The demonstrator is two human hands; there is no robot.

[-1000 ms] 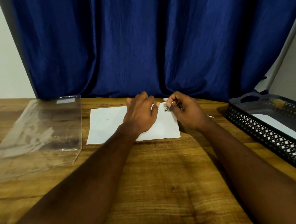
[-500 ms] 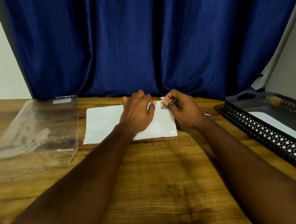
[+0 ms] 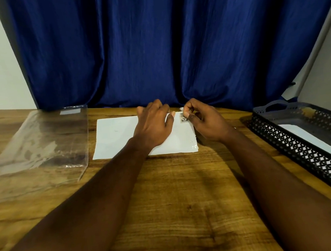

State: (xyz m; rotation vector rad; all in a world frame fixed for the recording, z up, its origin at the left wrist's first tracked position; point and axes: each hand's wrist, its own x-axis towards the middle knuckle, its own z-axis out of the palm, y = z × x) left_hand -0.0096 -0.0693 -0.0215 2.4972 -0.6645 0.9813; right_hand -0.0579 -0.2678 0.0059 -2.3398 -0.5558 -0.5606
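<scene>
Holding down: left hand (image 3: pixel 152 124) lies flat on the envelope (image 3: pixel 117 138), fingers straight and spread, thumb tip just beside the stamp (image 3: pixel 183 117).
Right hand (image 3: pixel 204 119): fingers curled, thumb and forefinger pinching the stamp's right edge.
Stamp: small, grey, at the envelope's far right corner, between the two hands.
Envelope: white, flat on the wooden table (image 3: pixel 178 195), long edge toward the person, near right corner a little crumpled.
Left of envelope: clear plastic sleeve (image 3: pixel 40 150), flat on the table, just beside it, not touching.
Right side: black mesh tray (image 3: pixel 306 152), well apart from the envelope, a white sheet (image 3: pixel 313 140) lying inside.
Behind: blue curtain (image 3: pixel 172 42) hanging down to the table's far edge.
</scene>
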